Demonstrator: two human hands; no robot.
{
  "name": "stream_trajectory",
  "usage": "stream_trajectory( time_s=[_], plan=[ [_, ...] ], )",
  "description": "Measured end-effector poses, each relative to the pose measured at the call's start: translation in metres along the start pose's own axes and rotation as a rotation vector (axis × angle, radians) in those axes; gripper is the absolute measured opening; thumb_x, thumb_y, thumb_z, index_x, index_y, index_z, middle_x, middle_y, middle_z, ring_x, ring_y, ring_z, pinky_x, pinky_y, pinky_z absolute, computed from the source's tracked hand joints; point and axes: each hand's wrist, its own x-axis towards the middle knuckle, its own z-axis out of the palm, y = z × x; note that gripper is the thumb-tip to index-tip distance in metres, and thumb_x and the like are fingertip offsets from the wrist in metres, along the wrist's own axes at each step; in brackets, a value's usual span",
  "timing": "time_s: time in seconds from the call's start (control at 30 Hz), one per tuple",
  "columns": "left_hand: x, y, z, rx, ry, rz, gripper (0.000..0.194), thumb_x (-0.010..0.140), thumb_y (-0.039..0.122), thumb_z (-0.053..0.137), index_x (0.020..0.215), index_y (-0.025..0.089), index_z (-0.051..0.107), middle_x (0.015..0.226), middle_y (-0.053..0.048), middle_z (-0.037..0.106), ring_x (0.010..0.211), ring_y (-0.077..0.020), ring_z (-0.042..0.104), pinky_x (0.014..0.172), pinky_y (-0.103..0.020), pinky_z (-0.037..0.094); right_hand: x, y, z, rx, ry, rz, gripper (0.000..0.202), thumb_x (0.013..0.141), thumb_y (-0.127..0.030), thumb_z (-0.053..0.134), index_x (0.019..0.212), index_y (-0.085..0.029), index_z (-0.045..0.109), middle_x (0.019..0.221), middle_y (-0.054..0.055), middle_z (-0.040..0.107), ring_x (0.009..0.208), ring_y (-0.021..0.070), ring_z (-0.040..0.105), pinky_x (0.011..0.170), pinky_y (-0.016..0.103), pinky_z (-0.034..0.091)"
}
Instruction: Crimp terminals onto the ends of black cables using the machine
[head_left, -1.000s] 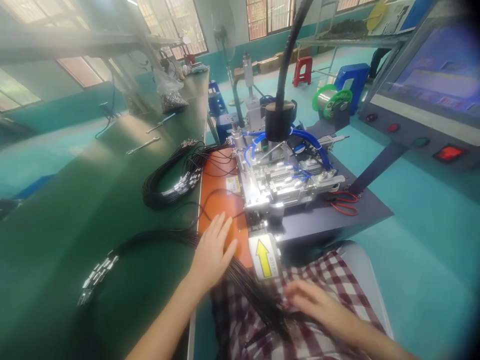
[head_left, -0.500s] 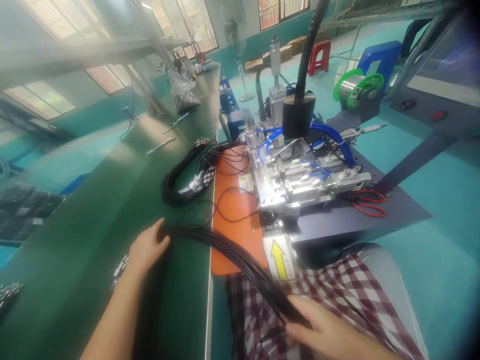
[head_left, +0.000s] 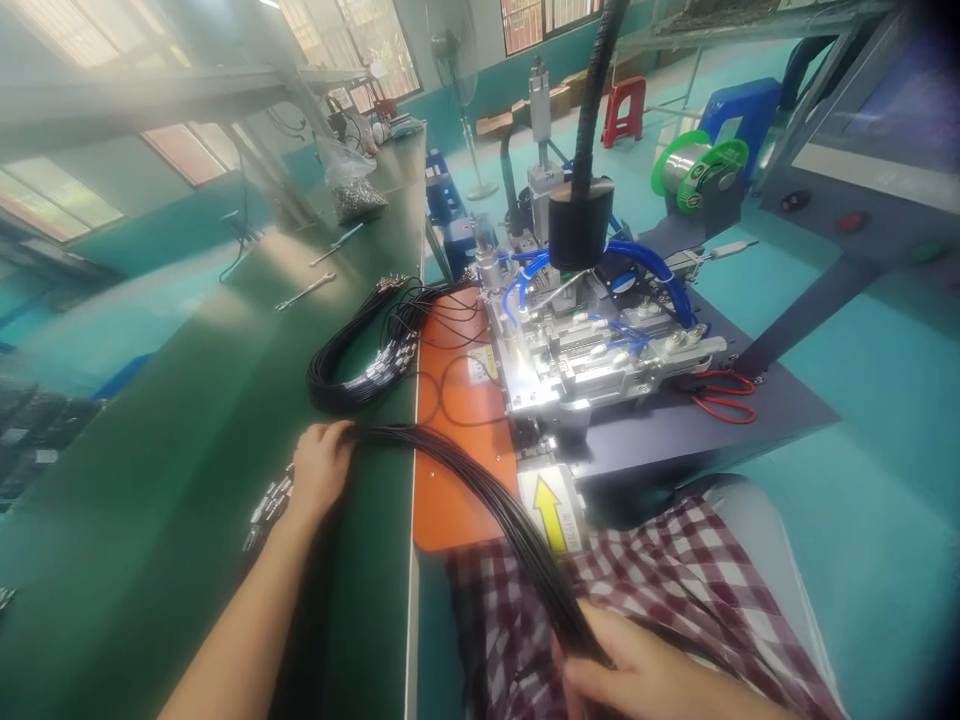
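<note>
Here the right grip curls around cables.

at eight o'clock, the left fingers hide part of the cable bundle; at twelve, the top edge crops the fan.

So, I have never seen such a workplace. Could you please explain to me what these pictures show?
Every picture comes from one camera on the person's head, looking forward and down. You see two bare hands, no robot. The right hand holds a bundle of black cables above a checked cloth; the left hand closes around it over the green table. A second, curved bundle with silvery ends lies mostly on that table; farther back are two slim tools. To the right stands a metal machine with blue tubes and an orange plate at its side.
</note>
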Motion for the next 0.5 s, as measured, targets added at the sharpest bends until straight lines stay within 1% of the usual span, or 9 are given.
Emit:
stream_trajectory(
  time_s=[0.13, 0.23, 0.27, 0.3, 0.37, 0.4, 0.43, 0.47, 0.5],
  plan=[
    [0.002, 0.01, -0.005, -0.027, 0.024, 0.0, 0.034, 0.084, 0.03, 0.042, 0.11, 0.018, 0.061, 0.098, -0.012, 0.056, 0.102, -0.0317, 0.055, 0.091, -0.05, 0.046, 0.002, -0.004, 0.002, 0.013, 0.005, 0.02, 0.006, 0.086, -0.022, 0.05, 0.09, -0.018, 0.051, 0.08, 0.0, 0.062, 0.078, 0.0156, 0.06, 0.07, 0.025, 0.045],
    [-0.008, 0.042, -0.012, -0.059, 0.059, 0.053, 0.041, 0.085, 0.025, 0.04, 0.122, 0.013, 0.055, 0.114, -0.018, 0.055, 0.115, -0.0369, 0.049, 0.098, -0.061, 0.037, 0.004, 0.005, 0.0, -0.014, 0.037, -0.025, 0.011, 0.087, -0.025, 0.051, 0.094, -0.017, 0.054, 0.083, 0.0, 0.062, 0.081, 0.0158, 0.058, 0.073, 0.026, 0.045],
    [-0.015, 0.058, -0.016, -0.083, 0.054, 0.109, 0.044, 0.086, 0.023, 0.039, 0.127, 0.014, 0.051, 0.122, -0.018, 0.053, 0.121, -0.0359, 0.046, 0.103, -0.06, 0.034, 0.005, 0.009, -0.001, -0.044, 0.055, -0.041, 0.014, 0.087, -0.026, 0.052, 0.097, -0.017, 0.055, 0.086, 0.001, 0.062, 0.082, 0.0162, 0.058, 0.074, 0.026, 0.045],
    [-0.023, 0.076, -0.019, -0.115, 0.016, 0.193, 0.044, 0.087, 0.022, 0.04, 0.129, 0.017, 0.051, 0.126, -0.016, 0.053, 0.123, -0.0324, 0.046, 0.106, -0.055, 0.035, 0.005, 0.013, -0.003, -0.073, 0.072, -0.057, 0.018, 0.086, -0.028, 0.054, 0.1, -0.017, 0.056, 0.089, 0.001, 0.062, 0.083, 0.0168, 0.058, 0.074, 0.027, 0.045],
    [-0.041, 0.112, -0.028, -0.189, -0.109, 0.392, 0.039, 0.09, 0.022, 0.041, 0.125, 0.027, 0.056, 0.13, -0.005, 0.056, 0.123, -0.0229, 0.05, 0.107, -0.04, 0.04, 0.003, 0.019, -0.009, -0.107, 0.093, -0.1, 0.03, 0.084, -0.031, 0.059, 0.11, -0.018, 0.056, 0.097, 0.002, 0.063, 0.088, 0.0187, 0.058, 0.077, 0.029, 0.046],
    [-0.05, 0.129, -0.032, -0.234, -0.18, 0.509, 0.04, 0.091, 0.021, 0.04, 0.126, 0.03, 0.055, 0.134, -0.002, 0.054, 0.124, -0.0203, 0.049, 0.107, -0.037, 0.04, 0.001, 0.021, -0.011, -0.109, 0.092, -0.131, 0.036, 0.084, -0.033, 0.061, 0.116, -0.018, 0.054, 0.102, 0.004, 0.063, 0.092, 0.0201, 0.058, 0.08, 0.03, 0.047],
    [-0.056, 0.144, -0.036, -0.305, -0.278, 0.669, 0.044, 0.092, 0.017, 0.037, 0.133, 0.027, 0.051, 0.14, -0.005, 0.05, 0.129, -0.0215, 0.045, 0.109, -0.039, 0.038, -0.001, 0.021, -0.014, -0.108, 0.085, -0.162, 0.04, 0.085, -0.035, 0.061, 0.12, -0.018, 0.052, 0.108, 0.005, 0.063, 0.098, 0.0214, 0.058, 0.085, 0.032, 0.046],
    [-0.061, 0.156, -0.04, -0.357, -0.326, 0.777, 0.046, 0.093, 0.014, 0.035, 0.134, 0.026, 0.049, 0.142, -0.006, 0.048, 0.131, -0.0224, 0.043, 0.11, -0.042, 0.036, -0.003, 0.019, -0.016, -0.114, 0.076, -0.188, 0.041, 0.087, -0.037, 0.058, 0.122, -0.018, 0.052, 0.112, 0.005, 0.063, 0.102, 0.0222, 0.058, 0.089, 0.033, 0.045],
    [-0.064, 0.165, -0.043, -0.382, -0.36, 0.826, 0.047, 0.092, 0.012, 0.035, 0.135, 0.026, 0.048, 0.142, -0.007, 0.049, 0.131, -0.0232, 0.042, 0.11, -0.044, 0.036, -0.005, 0.017, -0.017, -0.132, 0.068, -0.206, 0.037, 0.09, -0.038, 0.054, 0.122, -0.019, 0.052, 0.114, 0.006, 0.062, 0.105, 0.0224, 0.057, 0.092, 0.033, 0.044]
  ],
)
